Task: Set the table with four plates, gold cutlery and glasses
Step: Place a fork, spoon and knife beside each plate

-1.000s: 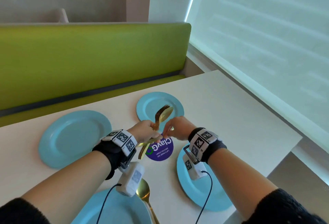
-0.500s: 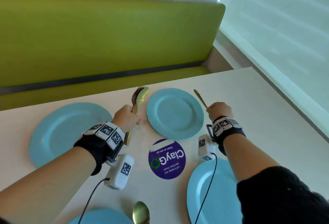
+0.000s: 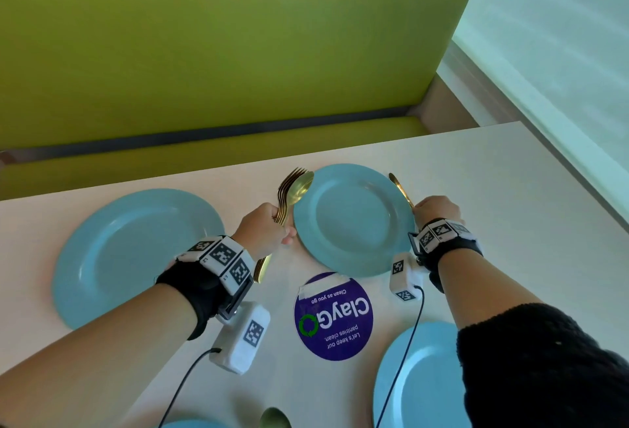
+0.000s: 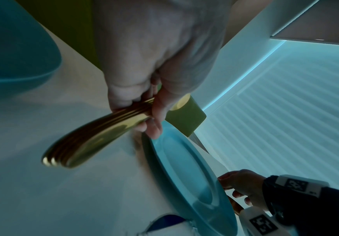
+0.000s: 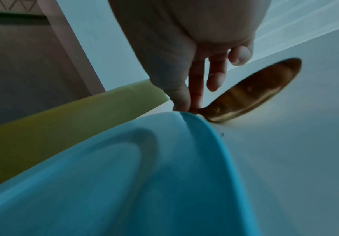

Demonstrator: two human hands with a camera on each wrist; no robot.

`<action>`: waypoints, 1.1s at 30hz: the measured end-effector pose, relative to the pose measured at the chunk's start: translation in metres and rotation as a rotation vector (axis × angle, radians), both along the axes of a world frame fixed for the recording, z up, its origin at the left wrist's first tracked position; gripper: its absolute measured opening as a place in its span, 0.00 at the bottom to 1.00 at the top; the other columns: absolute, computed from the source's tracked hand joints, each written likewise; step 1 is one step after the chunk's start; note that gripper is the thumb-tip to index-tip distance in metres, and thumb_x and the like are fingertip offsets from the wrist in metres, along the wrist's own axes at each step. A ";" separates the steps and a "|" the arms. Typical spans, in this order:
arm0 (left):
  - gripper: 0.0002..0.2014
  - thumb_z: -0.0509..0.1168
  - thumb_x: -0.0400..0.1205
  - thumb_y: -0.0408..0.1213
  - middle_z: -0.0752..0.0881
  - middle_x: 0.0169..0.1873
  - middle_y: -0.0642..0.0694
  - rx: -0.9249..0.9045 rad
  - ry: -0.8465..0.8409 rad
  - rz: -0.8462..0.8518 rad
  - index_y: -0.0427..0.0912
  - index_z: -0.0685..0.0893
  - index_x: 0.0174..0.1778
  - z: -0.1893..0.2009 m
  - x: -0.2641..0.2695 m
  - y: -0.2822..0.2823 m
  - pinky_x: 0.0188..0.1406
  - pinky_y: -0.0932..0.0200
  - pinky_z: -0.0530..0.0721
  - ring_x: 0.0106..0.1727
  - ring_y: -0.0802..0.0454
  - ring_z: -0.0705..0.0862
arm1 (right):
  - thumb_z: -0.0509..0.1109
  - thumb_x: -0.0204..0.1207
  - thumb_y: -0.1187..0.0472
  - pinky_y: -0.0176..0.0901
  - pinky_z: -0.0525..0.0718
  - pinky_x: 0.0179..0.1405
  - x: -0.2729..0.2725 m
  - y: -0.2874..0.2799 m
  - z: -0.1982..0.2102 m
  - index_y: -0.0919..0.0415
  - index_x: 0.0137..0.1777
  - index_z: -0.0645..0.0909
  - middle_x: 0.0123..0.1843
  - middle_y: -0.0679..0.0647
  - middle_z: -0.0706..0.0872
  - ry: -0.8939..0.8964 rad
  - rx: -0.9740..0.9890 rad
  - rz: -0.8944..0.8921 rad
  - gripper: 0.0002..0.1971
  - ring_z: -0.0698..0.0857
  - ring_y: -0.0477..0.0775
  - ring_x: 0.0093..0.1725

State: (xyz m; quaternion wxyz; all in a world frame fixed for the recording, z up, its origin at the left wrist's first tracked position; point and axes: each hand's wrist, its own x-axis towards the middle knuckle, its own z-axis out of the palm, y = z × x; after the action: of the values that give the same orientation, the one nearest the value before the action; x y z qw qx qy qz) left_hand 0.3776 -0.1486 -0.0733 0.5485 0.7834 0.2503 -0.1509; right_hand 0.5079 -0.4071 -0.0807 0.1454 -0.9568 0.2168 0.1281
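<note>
Both hands (image 3: 262, 228) fisted on cutlery (image 3: 292, 189) flanking plate (image 3: 352, 220)

Four blue plates (image 3: 136, 257) were visible; one gold knife (image 3: 401, 189); one spoon (image 3: 275, 418) lay apart; one cutlery bundle (image 3: 289, 196).

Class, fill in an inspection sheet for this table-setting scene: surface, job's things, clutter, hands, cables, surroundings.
Surface: pale table, purple ClayGo sticker at its middle.
Job's things: four blue plates, two cut off at the bottom edge; far plate between the hands; gold spoon at the near edge; no glasses seen.
Clutter: nothing seen.
Hands: left hand grips a cutlery bundle; right hand pinches a gold piece beside the far plate.
Cables: black leads from the wrist cameras.
Surroundings: green bench, window blind.
</note>
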 end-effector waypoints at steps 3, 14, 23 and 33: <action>0.07 0.60 0.82 0.28 0.88 0.44 0.45 -0.016 0.009 0.000 0.38 0.75 0.56 -0.002 0.004 -0.002 0.34 0.66 0.78 0.37 0.56 0.87 | 0.66 0.72 0.56 0.52 0.81 0.62 0.002 0.001 0.002 0.56 0.51 0.88 0.54 0.58 0.89 -0.004 0.026 -0.003 0.12 0.85 0.63 0.56; 0.17 0.61 0.82 0.28 0.86 0.48 0.43 -0.051 0.067 0.004 0.33 0.72 0.67 -0.015 0.008 -0.002 0.31 0.67 0.77 0.37 0.58 0.86 | 0.67 0.74 0.58 0.57 0.81 0.64 0.009 0.003 0.002 0.56 0.51 0.89 0.55 0.61 0.88 -0.054 0.096 -0.001 0.11 0.85 0.65 0.56; 0.16 0.66 0.80 0.29 0.84 0.37 0.49 -0.065 0.059 -0.013 0.34 0.74 0.63 -0.007 0.005 -0.002 0.33 0.67 0.81 0.35 0.60 0.85 | 0.65 0.78 0.59 0.53 0.76 0.67 0.002 0.022 0.023 0.52 0.62 0.83 0.65 0.57 0.84 -0.156 0.027 0.146 0.14 0.80 0.61 0.66; 0.09 0.69 0.78 0.35 0.90 0.39 0.45 -0.042 0.036 -0.090 0.37 0.82 0.52 0.016 -0.022 -0.002 0.37 0.63 0.80 0.40 0.52 0.86 | 0.66 0.80 0.59 0.49 0.77 0.66 -0.093 0.121 0.047 0.55 0.64 0.84 0.64 0.53 0.84 -0.149 0.113 1.011 0.14 0.77 0.55 0.66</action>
State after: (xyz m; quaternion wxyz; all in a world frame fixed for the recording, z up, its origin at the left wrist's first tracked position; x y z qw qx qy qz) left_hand 0.3560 -0.1505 -0.0574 0.5527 0.7796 0.2212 -0.1946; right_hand 0.4151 -0.2864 -0.0335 0.1317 -0.9392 -0.2914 0.1254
